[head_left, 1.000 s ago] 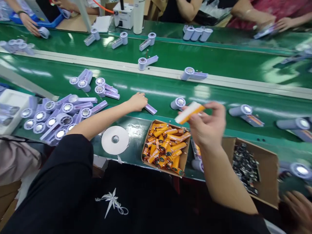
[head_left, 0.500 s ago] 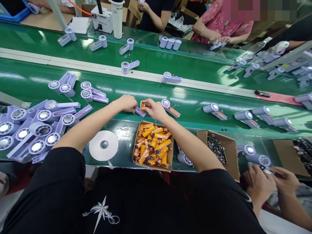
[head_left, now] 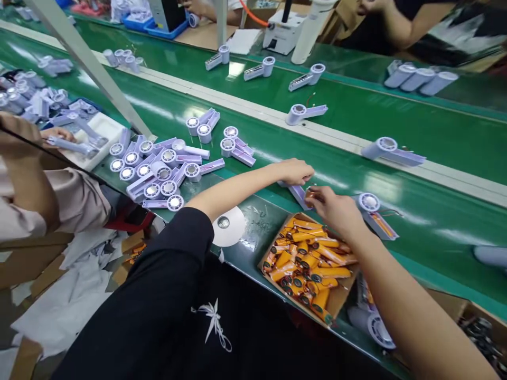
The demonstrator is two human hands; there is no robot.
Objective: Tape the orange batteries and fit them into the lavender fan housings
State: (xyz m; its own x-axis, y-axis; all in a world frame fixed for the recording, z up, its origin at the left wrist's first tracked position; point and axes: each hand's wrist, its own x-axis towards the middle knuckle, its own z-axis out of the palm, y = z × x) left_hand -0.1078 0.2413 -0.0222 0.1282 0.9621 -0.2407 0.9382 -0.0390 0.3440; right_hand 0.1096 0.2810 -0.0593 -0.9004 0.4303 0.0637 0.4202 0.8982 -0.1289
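Note:
My left hand (head_left: 296, 171) is closed at the round end of a lavender fan housing (head_left: 300, 196), whose open handle points toward me; the fingers cover most of the head. My right hand (head_left: 332, 207) pinches an orange wrapped battery (head_left: 309, 194) at the handle's side, and most of that battery is hidden by the fingers. Below my hands stands a cardboard box (head_left: 341, 305) heaped with orange batteries (head_left: 303, 258). Just right of my right hand lies another lavender housing (head_left: 369, 202) with an orange battery in its handle.
A pile of lavender housings (head_left: 162, 170) sits to the left, beside a white paper-covered roll (head_left: 229, 227). More housings rest along the green conveyor (head_left: 253, 116) and its pale divider rail (head_left: 237, 96). A slanted metal post (head_left: 91, 68) crosses the left side. A co-worker's hand (head_left: 59, 134) is at far left.
The view has swung left, bringing in the left co-worker and metal post. Both my hands stay at the same housing, and less of the orange battery shows now.

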